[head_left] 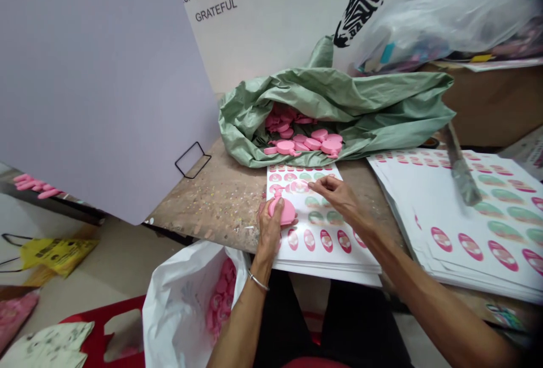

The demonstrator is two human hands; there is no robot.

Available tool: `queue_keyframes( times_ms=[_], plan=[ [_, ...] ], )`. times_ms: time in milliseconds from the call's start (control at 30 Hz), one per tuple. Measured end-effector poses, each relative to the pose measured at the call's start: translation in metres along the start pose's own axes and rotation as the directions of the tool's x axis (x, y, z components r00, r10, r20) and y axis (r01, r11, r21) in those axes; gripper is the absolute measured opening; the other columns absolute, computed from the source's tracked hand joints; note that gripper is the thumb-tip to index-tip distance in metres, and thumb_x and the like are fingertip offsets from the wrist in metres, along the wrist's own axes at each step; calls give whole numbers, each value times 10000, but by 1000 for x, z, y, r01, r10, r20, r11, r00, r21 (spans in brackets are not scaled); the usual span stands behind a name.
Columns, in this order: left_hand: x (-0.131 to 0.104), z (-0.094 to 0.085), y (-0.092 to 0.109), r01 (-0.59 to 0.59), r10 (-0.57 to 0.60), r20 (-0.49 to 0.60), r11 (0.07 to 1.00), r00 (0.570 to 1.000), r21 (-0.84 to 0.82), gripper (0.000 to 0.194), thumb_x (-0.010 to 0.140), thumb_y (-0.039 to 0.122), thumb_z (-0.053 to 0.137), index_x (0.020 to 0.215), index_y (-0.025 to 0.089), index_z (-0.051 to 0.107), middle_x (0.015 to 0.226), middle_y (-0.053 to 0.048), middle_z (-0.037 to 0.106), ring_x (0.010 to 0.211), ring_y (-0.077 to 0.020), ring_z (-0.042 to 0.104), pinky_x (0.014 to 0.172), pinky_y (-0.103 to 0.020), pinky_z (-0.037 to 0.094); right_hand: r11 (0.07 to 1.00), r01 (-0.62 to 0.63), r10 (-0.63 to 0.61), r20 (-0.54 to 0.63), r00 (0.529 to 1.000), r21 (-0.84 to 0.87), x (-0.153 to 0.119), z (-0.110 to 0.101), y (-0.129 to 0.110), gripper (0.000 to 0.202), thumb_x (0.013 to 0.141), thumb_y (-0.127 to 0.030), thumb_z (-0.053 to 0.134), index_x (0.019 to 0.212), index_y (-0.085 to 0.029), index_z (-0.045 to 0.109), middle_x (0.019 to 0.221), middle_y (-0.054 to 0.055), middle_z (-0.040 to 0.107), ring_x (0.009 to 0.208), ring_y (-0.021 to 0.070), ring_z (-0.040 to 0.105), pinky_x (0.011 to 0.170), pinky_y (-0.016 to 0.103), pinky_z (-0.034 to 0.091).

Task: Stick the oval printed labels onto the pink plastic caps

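The left hand point(268, 225) has its fingers clamped on a round pink plastic piece point(285, 213), which is above the white paper sheet of oval stickers point(297, 256) on the brown, paint-spotted desk point(224, 201). The right hand point(337, 194) has its fingers pinched together, seemingly on the edge of a glossy pink-and-white sticker point(299, 186) just beside this piece. In my judgement, the sticker is being handled apart from the sheet, and any next move calls for a light pinch and a steady piece.
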State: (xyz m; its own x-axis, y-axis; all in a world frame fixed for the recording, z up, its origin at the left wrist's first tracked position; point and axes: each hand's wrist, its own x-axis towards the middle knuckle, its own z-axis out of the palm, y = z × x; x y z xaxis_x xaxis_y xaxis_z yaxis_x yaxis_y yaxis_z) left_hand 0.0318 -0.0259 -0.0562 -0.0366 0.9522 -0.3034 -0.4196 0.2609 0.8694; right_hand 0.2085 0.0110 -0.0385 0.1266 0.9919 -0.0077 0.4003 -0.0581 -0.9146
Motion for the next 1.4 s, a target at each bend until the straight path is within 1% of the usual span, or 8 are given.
queue_keyframes(
  times_ms=[67,167,333,533,633,867,1133,1400],
  plan=[
    [-6,3,6,5,-5,12,999,1000,-51,564,765,604,653,1067,131,600,933,-95,649,689,-188,692,626,-329,594,995,36,-39,30,999,89,-15,-1,-5,428,739,-603,651,831,-186,688,760,22,669,695,152,585,600,257,443],
    [-15,6,13,66,-58,63,989,996,-131,610,825,646,544,1178,149,576,1046,-129,671,748,-216,703,652,-363,601,990,57,-71,111,991,128,-35,3,-12,397,756,-558,666,925,-207,744,912,45,726,843,203,635,725,300,493],
    [-21,9,19,109,-98,80,984,992,-144,630,876,647,451,1226,137,569,1005,-144,702,778,-242,702,653,-391,602,990,82,-97,135,986,116,-51,11,-23,376,768,-536,664,934,-214,764,895,46,741,842,220,658,714,317,516],
    [-24,13,25,142,-142,15,974,990,-175,671,836,664,513,1253,140,557,1089,-162,694,858,-263,702,702,-410,602,989,101,-112,101,989,110,-55,12,-30,354,761,-518,678,918,-212,764,846,37,738,784,200,661,656,285,511],
    [-25,13,27,148,-146,24,975,989,-166,683,834,676,501,1224,119,567,1041,-165,703,863,-271,701,715,-418,600,989,101,-111,90,990,109,-56,12,-34,354,755,-520,683,903,-209,763,833,39,739,760,194,657,646,284,507],
    [-25,10,28,89,-82,57,986,995,-139,595,884,646,429,1095,116,601,903,-133,706,841,-275,697,702,-446,597,988,113,-121,72,990,109,-55,16,-33,359,750,-525,685,902,-209,763,827,37,740,726,186,656,638,287,514],
    [-24,10,28,94,-83,83,985,993,-142,610,871,672,421,1056,124,616,967,-141,709,892,-288,693,719,-448,598,989,130,-133,45,990,77,-56,16,-34,336,748,-516,694,884,-218,766,804,32,737,676,169,638,614,275,505],
    [-26,11,31,95,-78,124,987,989,-134,659,848,710,417,1015,110,632,945,-143,705,887,-291,686,701,-444,601,987,142,-145,38,989,81,-57,15,-38,334,750,-519,690,866,-213,760,788,32,727,670,171,636,611,282,501]
  ],
)
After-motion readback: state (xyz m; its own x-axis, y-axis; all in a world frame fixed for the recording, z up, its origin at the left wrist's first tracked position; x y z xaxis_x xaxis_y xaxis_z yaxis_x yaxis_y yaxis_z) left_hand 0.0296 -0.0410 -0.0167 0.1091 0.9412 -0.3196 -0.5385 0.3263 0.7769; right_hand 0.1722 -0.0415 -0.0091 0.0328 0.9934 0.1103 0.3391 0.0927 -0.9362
